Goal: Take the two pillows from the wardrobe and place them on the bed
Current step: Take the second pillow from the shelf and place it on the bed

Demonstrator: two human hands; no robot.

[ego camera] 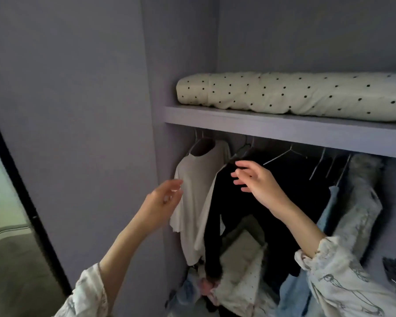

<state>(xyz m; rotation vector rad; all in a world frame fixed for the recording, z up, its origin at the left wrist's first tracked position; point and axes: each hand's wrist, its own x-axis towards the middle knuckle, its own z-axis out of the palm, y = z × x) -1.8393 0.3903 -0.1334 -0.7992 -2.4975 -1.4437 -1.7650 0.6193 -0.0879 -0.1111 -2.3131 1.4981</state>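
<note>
The reach for a pillow is in hand. One polka-dot pillow (293,94) lies on the wardrobe shelf (272,129), at one o'clock from both hands. Left hand (164,200) and right hand (258,184) are empty, fingers spread, before hanging clothes (215,202). Next both must rise to grip it; a second pillow possibly lies unseen.

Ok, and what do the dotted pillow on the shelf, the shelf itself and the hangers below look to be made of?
Dotted pillow: soft woven fabric, probably cotton, cream with black dots; it creases and sags at the edges. Shelf: flat board, matt grey-lilac, likely painted or laminated wood; no grain shows. Hangers: thin pale wire, probably metal, perhaps coated; too small to tell.
</note>
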